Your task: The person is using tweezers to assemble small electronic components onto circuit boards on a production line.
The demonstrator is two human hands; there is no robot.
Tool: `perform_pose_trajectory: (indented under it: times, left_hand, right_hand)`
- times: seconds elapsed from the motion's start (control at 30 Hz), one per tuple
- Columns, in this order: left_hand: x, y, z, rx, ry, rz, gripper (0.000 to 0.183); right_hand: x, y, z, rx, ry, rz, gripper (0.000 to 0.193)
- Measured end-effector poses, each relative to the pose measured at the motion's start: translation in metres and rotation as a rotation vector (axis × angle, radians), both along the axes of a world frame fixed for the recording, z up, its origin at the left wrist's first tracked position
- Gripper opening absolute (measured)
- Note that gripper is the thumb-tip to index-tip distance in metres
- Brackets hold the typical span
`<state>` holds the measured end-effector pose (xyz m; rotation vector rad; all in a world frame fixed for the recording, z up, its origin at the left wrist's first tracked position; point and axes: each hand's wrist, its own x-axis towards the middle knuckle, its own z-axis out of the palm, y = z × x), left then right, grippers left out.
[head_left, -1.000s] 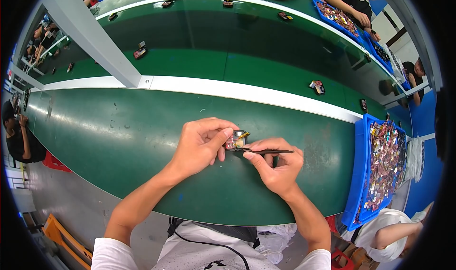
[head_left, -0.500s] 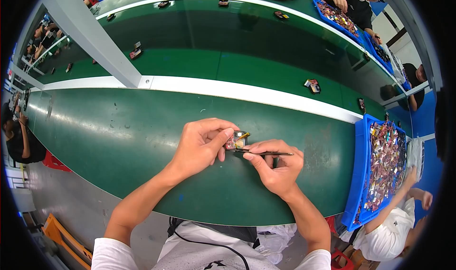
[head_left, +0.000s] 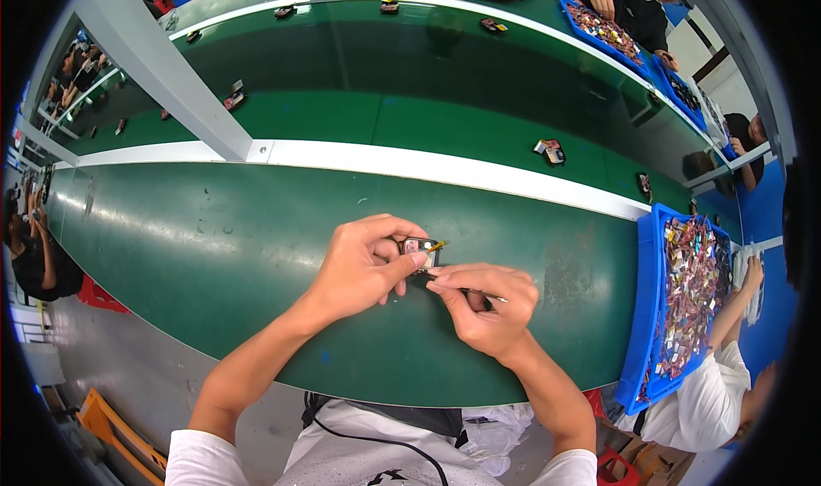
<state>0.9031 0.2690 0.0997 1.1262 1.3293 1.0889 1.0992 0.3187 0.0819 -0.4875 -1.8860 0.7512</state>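
Note:
Over the green table, my left hand pinches a small black electronic housing by its left side, thumb on top. Inside the housing are a reddish circuit board with a white part and a yellow strip standing out at the upper right. My right hand grips a slim dark pen-like tool; its back end shows past the fingers. Its tip is at the lower edge of the housing, mostly hidden by my fingertips. Whether the tool is a pair of tweezers I cannot make out.
A blue tray heaped with small wired boards stands at the table's right end, a co-worker's arm beside it. Beyond a white rail, a green belt carries several small units. A grey post rises at left.
My right hand has shifted slightly left and down, with the tool turned more steeply. My left thumb reaches further over the housing. Units on the belt have moved left.

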Motion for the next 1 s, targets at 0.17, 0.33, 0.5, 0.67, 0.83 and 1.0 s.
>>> perform_pose_trajectory:
  times: [0.17, 0.33, 0.5, 0.67, 0.83, 1.0]
  left_hand:
    - [0.002, -0.001, 0.000, -0.029, -0.038, 0.028, 0.021]
    - [-0.001, -0.001, 0.002, -0.077, -0.074, 0.037, 0.018]
    - [0.003, 0.000, 0.004, -0.094, -0.088, 0.049, 0.018]
    - [0.002, 0.002, 0.003, -0.101, -0.084, 0.057, 0.017]
    - [0.000, 0.005, 0.009, -0.119, -0.089, 0.054, 0.017]
    - [-0.029, 0.050, 0.016, -0.030, 0.061, 0.184, 0.021]
  right_hand:
    - [-0.004, -0.003, 0.000, -0.007, 0.002, -0.021, 0.015]
    - [-0.006, -0.006, -0.002, -0.018, -0.005, -0.006, 0.015]
    - [-0.003, -0.005, -0.009, -0.008, -0.012, 0.002, 0.017]
    - [-0.005, -0.004, -0.011, -0.003, 0.005, -0.006, 0.017]
    - [-0.007, 0.000, -0.012, 0.043, 0.042, -0.025, 0.017]
    - [0.002, 0.003, 0.004, 0.002, 0.054, -0.162, 0.017]
